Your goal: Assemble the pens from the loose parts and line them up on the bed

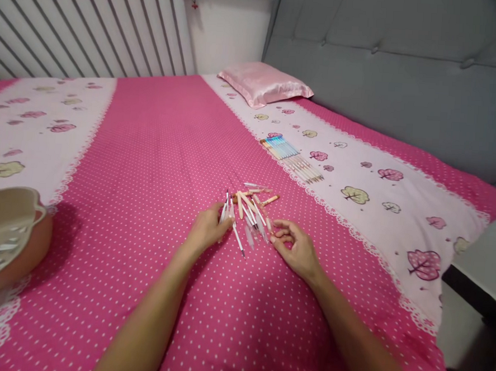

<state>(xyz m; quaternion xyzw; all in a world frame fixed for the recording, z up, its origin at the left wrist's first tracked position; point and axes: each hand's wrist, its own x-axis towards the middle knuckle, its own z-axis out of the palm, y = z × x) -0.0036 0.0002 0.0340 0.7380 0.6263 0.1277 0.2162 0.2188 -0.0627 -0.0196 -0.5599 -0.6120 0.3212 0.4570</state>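
A loose heap of pen parts [250,208] lies on the pink dotted bedsheet [157,163]: thin refills, clear barrels and peach caps. My left hand [206,229] rests at the heap's left edge, fingers curled around a few refills that stick up from it. My right hand [295,247] lies just right of the heap, palm turned up, fingers curled and pinching a small piece at the fingertips that I cannot make out. Farther back, a neat row of assembled pens [292,157] lies side by side on the pale band of the sheet.
A pink satin pillow [263,83] lies by the grey padded headboard [398,66]. A beige basket on a brown tub [5,238] stands at the left edge. The bed's right edge drops off near a dark table corner [477,283].
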